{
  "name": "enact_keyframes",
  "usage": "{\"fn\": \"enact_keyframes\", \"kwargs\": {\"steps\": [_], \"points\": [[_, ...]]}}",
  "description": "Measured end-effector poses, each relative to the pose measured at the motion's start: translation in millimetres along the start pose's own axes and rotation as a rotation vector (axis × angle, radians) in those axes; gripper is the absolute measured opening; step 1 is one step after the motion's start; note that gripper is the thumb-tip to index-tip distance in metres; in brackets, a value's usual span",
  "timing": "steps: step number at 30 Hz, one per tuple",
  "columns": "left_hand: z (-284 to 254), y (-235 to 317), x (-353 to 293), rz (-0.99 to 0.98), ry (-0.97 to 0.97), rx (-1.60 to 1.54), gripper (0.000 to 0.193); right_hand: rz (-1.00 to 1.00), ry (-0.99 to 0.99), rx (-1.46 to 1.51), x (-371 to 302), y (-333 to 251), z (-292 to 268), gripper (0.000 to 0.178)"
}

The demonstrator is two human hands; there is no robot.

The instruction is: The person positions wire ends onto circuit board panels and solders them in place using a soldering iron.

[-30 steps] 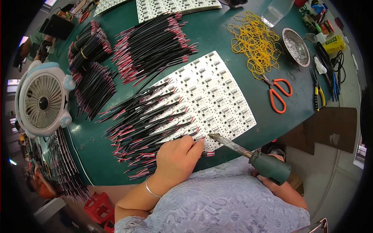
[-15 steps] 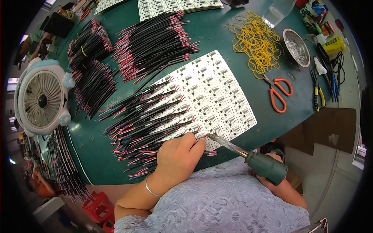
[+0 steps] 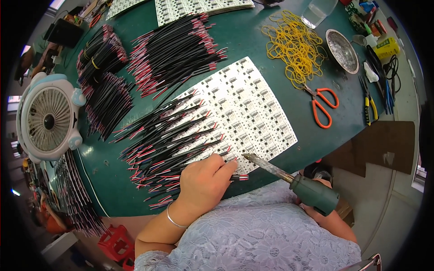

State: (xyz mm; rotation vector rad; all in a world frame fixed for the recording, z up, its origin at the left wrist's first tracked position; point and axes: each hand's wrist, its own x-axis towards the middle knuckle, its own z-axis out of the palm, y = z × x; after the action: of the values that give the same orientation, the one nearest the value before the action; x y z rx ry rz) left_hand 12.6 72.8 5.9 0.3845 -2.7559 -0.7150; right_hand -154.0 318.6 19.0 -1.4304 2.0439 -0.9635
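My left hand (image 3: 202, 183), a bracelet at its wrist, rests at the near part of a white circuit board sheet (image 3: 253, 104). Its thumb and forefinger are closed together on a thin wire whose red end shows just past the fingertips. Rows of black-sheathed wires (image 3: 167, 131) lie across the left part of the sheet, their stripped ends at its pads. In my right hand (image 3: 316, 216) is a soldering iron (image 3: 312, 193) with a green handle. The iron's tip is over the sheet, a little right of my left fingertips. The handle hides most of the right fingers.
Wire bundles (image 3: 174, 49) lie at the far left beside a white fan (image 3: 49, 119). Yellow rubber bands (image 3: 296, 47), a metal bowl (image 3: 342, 51), orange-handled scissors (image 3: 323, 106) and yellow-handled pliers (image 3: 368, 101) are on the right. More board sheets (image 3: 203, 9) are stacked at the back.
The soldering iron has moved slightly right, its tip drawing away from my left fingertips. My left hand stays closed at nearly the same place. The whole view has shifted a little.
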Motion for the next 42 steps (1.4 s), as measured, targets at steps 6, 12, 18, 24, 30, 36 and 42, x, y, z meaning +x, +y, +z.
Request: {"fn": "enact_keyframes", "kwargs": {"steps": [6,12,18,24,30,36,42], "points": [[-0.3,-0.5,-0.5,0.008,-0.021,0.004,0.037,-0.038,-0.047,0.107,3.9,-1.5,-2.0,0.014],[-0.8,1.4,0.7,0.001,-0.027,0.023,0.036,-0.109,-0.031,0.070,-0.1,2.7,-2.0,0.019],[-0.4,1.5,1.0,-0.010,-0.023,0.019,0.034,0.251,-0.064,0.282,-9.5,-2.2,-6.1,0.020],[-1.1,1.7,1.7,-0.036,-0.036,-0.009,0.034,0.030,0.046,0.029,-16.3,5.7,6.1,0.015],[-4.9,-0.7,5.9,-0.048,-0.047,-0.068,0.031,-0.004,-0.027,0.095,-4.7,-3.2,-2.5,0.013],[-4.4,-2.0,5.0,-0.033,-0.047,-0.058,0.028,-0.051,-0.029,0.076,-4.4,-2.7,-3.2,0.017],[-3.8,-2.4,4.9,-0.011,-0.041,-0.053,0.029,-0.043,-0.091,0.075,-5.2,-1.2,-5.3,0.018]]}}
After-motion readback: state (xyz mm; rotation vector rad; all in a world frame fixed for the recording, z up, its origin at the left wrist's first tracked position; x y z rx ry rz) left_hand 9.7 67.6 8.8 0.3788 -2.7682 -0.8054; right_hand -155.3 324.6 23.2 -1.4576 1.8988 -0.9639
